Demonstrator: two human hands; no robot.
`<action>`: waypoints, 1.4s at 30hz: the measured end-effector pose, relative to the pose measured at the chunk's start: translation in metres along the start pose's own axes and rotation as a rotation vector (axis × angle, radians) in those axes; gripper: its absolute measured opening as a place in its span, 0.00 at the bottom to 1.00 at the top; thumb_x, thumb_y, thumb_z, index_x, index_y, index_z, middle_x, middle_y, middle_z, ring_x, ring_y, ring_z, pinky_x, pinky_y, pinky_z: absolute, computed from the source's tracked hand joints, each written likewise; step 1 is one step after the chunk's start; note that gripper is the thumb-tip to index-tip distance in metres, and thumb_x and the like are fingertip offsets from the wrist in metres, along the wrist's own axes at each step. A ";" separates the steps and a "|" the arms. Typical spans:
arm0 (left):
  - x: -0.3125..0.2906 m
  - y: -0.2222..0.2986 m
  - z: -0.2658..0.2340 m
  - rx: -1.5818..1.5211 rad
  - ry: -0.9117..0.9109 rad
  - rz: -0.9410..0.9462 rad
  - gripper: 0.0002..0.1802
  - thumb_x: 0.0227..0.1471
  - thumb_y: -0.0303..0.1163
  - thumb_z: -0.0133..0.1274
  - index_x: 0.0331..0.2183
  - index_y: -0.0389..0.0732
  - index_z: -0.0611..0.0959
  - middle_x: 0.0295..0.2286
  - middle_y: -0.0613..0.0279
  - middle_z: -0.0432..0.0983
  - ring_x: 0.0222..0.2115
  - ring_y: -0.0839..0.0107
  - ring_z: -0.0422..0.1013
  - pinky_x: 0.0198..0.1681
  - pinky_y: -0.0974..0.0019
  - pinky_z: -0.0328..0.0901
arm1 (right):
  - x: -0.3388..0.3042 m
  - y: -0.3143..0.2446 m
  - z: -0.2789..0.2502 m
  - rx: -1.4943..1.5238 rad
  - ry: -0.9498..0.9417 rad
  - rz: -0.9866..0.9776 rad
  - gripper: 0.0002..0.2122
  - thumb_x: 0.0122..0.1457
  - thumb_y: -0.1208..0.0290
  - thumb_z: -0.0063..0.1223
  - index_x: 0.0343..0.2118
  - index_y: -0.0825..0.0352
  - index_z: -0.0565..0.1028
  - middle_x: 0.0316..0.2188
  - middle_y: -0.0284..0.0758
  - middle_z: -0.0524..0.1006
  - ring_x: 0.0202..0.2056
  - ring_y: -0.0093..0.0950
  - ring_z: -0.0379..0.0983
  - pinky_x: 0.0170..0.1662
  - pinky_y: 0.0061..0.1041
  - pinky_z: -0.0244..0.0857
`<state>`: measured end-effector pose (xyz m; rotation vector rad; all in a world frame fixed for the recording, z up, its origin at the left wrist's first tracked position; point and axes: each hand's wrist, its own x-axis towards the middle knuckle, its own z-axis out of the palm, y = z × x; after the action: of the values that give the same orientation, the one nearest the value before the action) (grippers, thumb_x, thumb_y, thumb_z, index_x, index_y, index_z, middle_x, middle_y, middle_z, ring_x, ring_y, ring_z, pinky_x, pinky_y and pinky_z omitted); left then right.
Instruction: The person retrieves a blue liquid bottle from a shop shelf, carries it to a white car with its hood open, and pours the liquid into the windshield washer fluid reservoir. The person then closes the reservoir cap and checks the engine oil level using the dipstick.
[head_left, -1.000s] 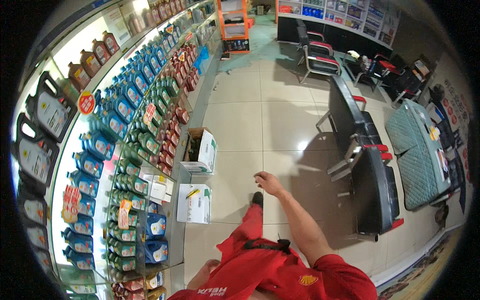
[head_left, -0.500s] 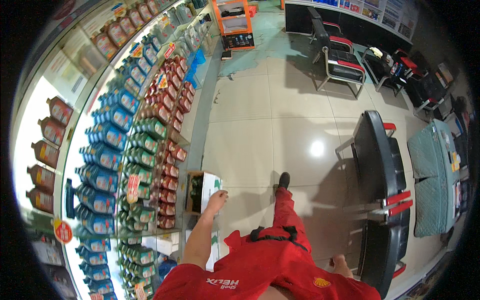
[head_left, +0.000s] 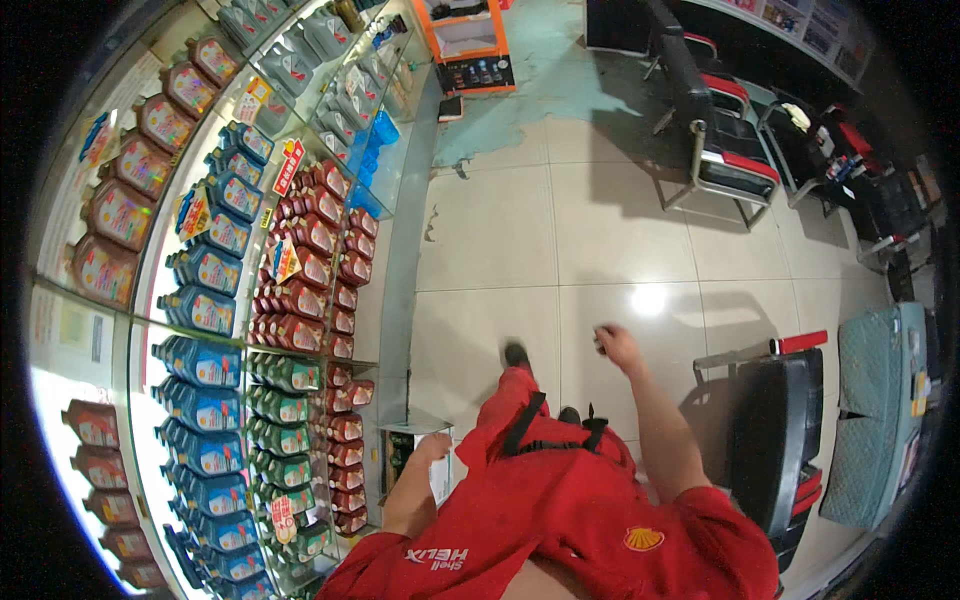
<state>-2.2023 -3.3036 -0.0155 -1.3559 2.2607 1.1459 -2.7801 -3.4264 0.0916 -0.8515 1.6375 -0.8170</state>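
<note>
Fingers of the right hand (head_left: 619, 347): curled inward, out over the floor tiles (head_left: 620, 230), well apart from the shelf (head_left: 396, 290); whether they close on anything, cannot tell. Fingers of the left hand (head_left: 433, 449): nearer the shelf; together or apart, cannot tell.

Carton (head_left: 444, 482), one, open-topped: at the foot of the shelf, partly hidden by the left hand and forearm; contact unclear.

Bottles in rows on the shelf: red bottles (head_left: 300, 333), green bottles (head_left: 288, 440), blue bottles (head_left: 212, 411); grey bottles (head_left: 288, 72) toward its far end.

Orange rack (head_left: 465, 45): past the shelf's far end.

In the way: the carton, beside the shelf; black bench (head_left: 775, 450), across the tiles from the shelf; black chair (head_left: 738, 160), red-armed, also across, farther along the shelf. Green quilted pad (head_left: 866, 415): beyond the bench, viewed from the shelf.
</note>
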 end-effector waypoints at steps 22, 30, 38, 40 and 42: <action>0.435 -0.122 -0.616 -0.458 0.573 -0.612 0.27 0.61 0.41 0.52 0.56 0.35 0.79 0.54 0.44 0.77 0.56 0.50 0.73 0.57 0.57 0.67 | 0.221 0.078 -0.013 0.500 0.131 0.949 0.07 0.65 0.71 0.52 0.31 0.68 0.72 0.25 0.37 0.75 0.20 0.30 0.69 0.22 0.29 0.67; 0.516 -0.188 -0.676 -0.843 0.663 -1.014 0.41 0.57 0.44 0.60 0.65 0.35 0.67 0.63 0.48 0.67 0.64 0.53 0.62 0.66 0.56 0.57 | 0.410 -0.170 -0.002 0.217 0.093 0.366 0.20 0.71 0.58 0.51 0.55 0.71 0.74 0.38 0.35 0.79 0.34 0.23 0.76 0.40 0.22 0.71; 0.588 -0.299 -0.672 -0.478 0.782 -1.427 0.55 0.54 0.51 0.61 0.67 0.27 0.52 0.67 0.36 0.52 0.67 0.39 0.53 0.67 0.40 0.53 | 0.405 -0.259 -0.006 -0.023 0.255 0.590 0.18 0.70 0.63 0.50 0.55 0.71 0.75 0.42 0.37 0.79 0.39 0.27 0.76 0.44 0.28 0.72; 0.594 -0.325 -0.679 -0.392 0.750 -1.650 0.57 0.56 0.56 0.58 0.68 0.26 0.51 0.66 0.33 0.51 0.65 0.37 0.55 0.64 0.39 0.58 | 0.364 -0.231 -0.006 0.180 0.297 0.678 0.15 0.71 0.65 0.50 0.51 0.71 0.77 0.38 0.32 0.80 0.31 0.22 0.76 0.36 0.23 0.70; 0.592 -0.343 -0.689 -0.355 0.660 -1.758 0.56 0.57 0.58 0.56 0.67 0.25 0.52 0.63 0.32 0.59 0.64 0.41 0.59 0.62 0.41 0.61 | 0.325 -0.220 0.002 -0.211 0.042 0.664 0.14 0.71 0.65 0.50 0.50 0.70 0.77 0.38 0.31 0.80 0.30 0.23 0.76 0.35 0.24 0.70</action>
<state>-2.1167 -4.2690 -0.0764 -2.9474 0.2274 0.3414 -2.8086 -3.8168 0.1206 -0.3774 1.9034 -0.2003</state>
